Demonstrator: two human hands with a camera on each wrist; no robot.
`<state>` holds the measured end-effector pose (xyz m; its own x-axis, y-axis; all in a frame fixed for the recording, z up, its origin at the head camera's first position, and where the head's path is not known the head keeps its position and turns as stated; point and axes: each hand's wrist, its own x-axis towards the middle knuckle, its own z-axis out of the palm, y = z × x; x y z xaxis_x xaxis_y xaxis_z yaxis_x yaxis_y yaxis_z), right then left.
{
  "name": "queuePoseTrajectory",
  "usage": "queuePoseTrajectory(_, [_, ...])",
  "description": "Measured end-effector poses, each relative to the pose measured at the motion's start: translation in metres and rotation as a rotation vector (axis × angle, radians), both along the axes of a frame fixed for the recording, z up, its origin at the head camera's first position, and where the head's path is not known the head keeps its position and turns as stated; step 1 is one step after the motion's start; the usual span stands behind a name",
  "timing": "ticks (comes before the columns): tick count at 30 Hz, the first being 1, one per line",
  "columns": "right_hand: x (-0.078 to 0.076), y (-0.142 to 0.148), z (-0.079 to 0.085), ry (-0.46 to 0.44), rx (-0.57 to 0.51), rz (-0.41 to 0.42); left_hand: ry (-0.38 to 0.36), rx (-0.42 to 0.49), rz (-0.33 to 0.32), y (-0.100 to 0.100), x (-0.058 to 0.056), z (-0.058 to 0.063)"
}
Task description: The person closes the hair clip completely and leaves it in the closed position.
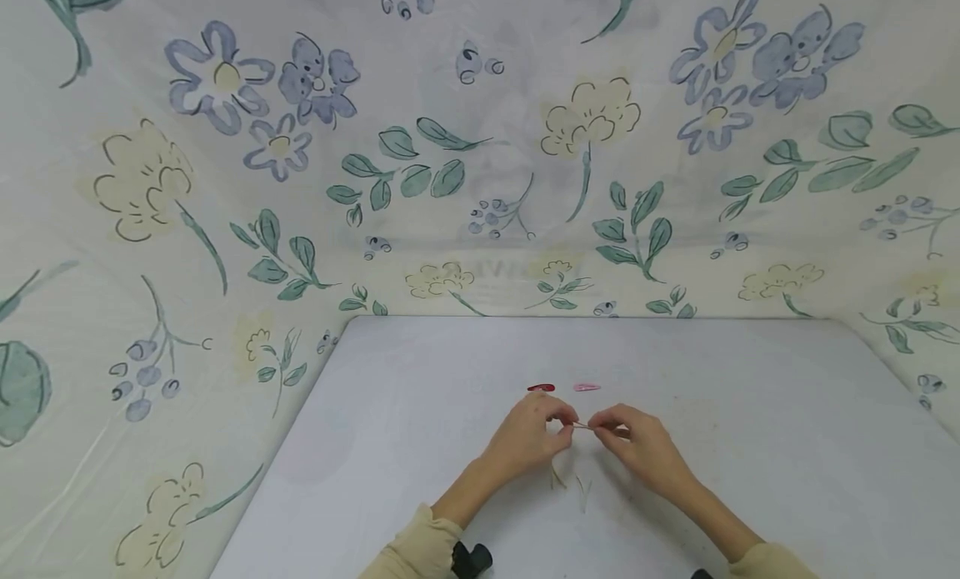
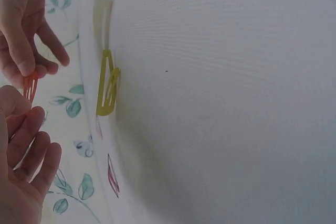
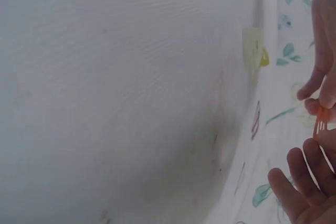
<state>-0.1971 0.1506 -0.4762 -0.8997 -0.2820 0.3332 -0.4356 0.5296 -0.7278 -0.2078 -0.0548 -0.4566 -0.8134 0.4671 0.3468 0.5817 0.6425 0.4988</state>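
Observation:
Both hands meet over the table. The left hand pinches one end of a small orange hair clip between thumb and finger. At its other end, the right hand pinches the same clip with its fingertips. In the head view the clip is a thin, pale sliver between the hands. Just beyond the left hand lies a red hair clip, with a pink hair clip to its right. Yellowish open-frame clips lie on the near side of the hands, where the head view shows them faintly.
A white table spreads beneath the hands. Floral cloth stands behind it and along its sides. A dark device sits by the left sleeve at the lower edge. Faint specks mark the tabletop on the right.

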Motion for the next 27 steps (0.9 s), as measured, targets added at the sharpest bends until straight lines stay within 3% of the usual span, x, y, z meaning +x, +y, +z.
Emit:
queuePoseTrajectory(11, [-0.002, -0.015, 0.010, 0.040, -0.073, -0.027, 0.035, 0.208, -0.009, -0.011, 0.000, 0.003])
queuePoseTrajectory(18, [-0.001, -0.023, 0.017, 0.033, -0.098, -0.013, 0.006, 0.265, 0.010, -0.016, 0.002, 0.004])
queuePoseTrajectory(27, [-0.003, -0.030, 0.019, 0.029, -0.128, -0.019, 0.028, 0.353, 0.053, -0.016, 0.003, 0.005])
